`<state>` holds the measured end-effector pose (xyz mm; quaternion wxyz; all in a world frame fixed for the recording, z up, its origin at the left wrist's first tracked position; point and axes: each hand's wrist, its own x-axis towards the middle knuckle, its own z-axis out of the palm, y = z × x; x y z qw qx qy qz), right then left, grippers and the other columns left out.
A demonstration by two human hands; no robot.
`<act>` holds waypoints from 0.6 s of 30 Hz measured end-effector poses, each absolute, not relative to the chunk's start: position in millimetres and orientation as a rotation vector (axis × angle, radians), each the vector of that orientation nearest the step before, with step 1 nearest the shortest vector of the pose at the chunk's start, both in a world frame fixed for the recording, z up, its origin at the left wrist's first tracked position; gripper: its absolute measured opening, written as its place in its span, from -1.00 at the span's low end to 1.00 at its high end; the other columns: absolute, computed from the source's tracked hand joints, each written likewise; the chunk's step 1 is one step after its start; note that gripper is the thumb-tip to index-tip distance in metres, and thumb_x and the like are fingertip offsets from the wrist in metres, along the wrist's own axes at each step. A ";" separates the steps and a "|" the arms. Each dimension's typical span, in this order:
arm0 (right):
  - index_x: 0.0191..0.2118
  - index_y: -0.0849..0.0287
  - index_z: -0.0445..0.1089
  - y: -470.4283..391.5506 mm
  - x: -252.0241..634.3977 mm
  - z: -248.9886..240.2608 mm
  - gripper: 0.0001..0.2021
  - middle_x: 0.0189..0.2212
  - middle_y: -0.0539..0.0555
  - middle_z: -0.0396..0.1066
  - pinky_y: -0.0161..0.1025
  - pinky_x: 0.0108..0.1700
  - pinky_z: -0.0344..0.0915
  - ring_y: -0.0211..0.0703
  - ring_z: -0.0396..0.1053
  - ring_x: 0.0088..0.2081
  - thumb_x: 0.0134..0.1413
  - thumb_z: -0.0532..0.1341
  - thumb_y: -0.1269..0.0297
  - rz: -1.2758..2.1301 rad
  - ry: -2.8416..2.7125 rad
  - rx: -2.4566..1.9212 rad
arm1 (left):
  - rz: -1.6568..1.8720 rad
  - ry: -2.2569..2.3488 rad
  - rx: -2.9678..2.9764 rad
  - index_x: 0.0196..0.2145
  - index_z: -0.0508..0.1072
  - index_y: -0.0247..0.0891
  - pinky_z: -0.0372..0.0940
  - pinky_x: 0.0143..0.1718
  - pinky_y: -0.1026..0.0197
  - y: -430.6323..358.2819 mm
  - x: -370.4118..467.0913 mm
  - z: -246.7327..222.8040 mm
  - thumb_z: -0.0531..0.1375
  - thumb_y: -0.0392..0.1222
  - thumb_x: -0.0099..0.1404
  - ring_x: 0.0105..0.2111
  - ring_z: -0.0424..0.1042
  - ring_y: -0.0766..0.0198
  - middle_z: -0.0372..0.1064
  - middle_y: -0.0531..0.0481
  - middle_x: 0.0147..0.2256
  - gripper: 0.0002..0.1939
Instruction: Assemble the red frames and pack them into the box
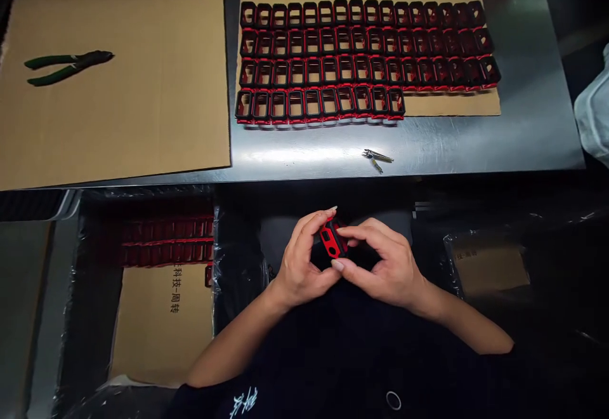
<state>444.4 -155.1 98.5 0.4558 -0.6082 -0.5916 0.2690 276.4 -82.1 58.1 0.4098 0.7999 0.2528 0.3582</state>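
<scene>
A small red and black plastic part (332, 240) is held between my two hands, in front of my body and below the table's front edge. My left hand (301, 260) grips its left side, fingertips at the top and thumb low. My right hand (387, 260) pinches its right side between the thumb and the index finger. Rows of similar red and black frames (328, 71) stand on cardboard on the metal table; the nearest row is shorter than the others.
Green-handled pliers (71, 66) lie on the cardboard sheet (157, 114) at left. Small metal tools (378, 157) rest near the table's edge (295, 168). Lower left, a lined box (162, 336) holds more red parts (166, 254). Wrapped cardboard (492, 266) sits at right.
</scene>
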 end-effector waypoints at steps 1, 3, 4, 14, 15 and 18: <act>0.00 0.12 0.46 -156.7 445.6 97.5 -0.67 -0.28 0.06 0.49 -0.20 -0.26 0.50 -0.16 0.48 -0.29 0.09 0.39 0.32 0.729 -1.411 -1.499 | 0.909 0.646 1.989 0.32 0.12 -0.20 0.43 0.14 -0.13 -83.5 276.6 57.4 0.33 -0.24 0.22 0.16 0.40 -0.03 0.33 -0.30 0.16 -0.23; -0.01 0.09 0.47 -159.7 447.3 94.0 -0.65 -0.23 0.06 0.48 -0.24 -0.27 0.53 -0.17 0.49 -0.27 0.06 0.41 0.32 0.867 -1.317 -1.495 | 0.914 0.656 1.952 0.31 0.12 -0.19 0.43 0.13 -0.14 -86.1 277.4 55.6 0.32 -0.23 0.22 0.14 0.42 -0.03 0.34 -0.28 0.14 -0.23; -0.01 0.09 0.48 -161.0 447.7 91.6 -0.64 -0.20 0.07 0.47 -0.24 -0.27 0.54 -0.17 0.49 -0.25 0.03 0.43 0.31 0.926 -1.271 -1.489 | 0.911 0.658 1.942 0.30 0.13 -0.19 0.43 0.13 -0.14 -86.8 277.9 54.9 0.32 -0.22 0.22 0.13 0.42 -0.03 0.35 -0.28 0.13 -0.24; -0.18 0.14 0.54 -145.0 441.8 70.1 -0.67 -0.15 0.12 0.61 -0.25 -0.29 0.52 -0.15 0.55 -0.26 -0.06 0.50 0.12 1.439 -0.297 -1.149 | 1.045 0.763 2.131 0.04 0.39 -0.22 0.52 -0.06 -0.02 -80.8 271.6 61.0 0.36 -0.09 0.28 -0.05 0.51 0.08 0.44 -0.17 -0.04 -0.58; -0.19 0.15 0.54 -141.1 442.1 68.4 -0.66 -0.18 0.11 0.62 -0.30 -0.35 0.50 -0.18 0.55 -0.30 -0.07 0.50 0.11 1.448 -0.240 -1.123 | 1.048 0.769 2.136 -0.01 0.42 -0.21 0.52 -0.09 0.02 -80.8 269.6 61.5 0.33 -0.17 0.31 -0.09 0.53 0.12 0.46 -0.13 -0.07 -0.68; -0.18 0.18 0.54 -130.9 443.5 62.5 -0.63 -0.25 0.08 0.63 -0.39 -0.45 0.41 -0.28 0.51 -0.43 -0.08 0.50 0.09 1.505 -0.186 -1.045 | 1.066 0.732 2.137 -0.12 0.48 -0.19 0.51 -0.18 0.13 -80.3 265.6 61.7 0.30 -0.36 0.30 -0.19 0.54 0.23 0.45 -0.02 -0.17 -0.80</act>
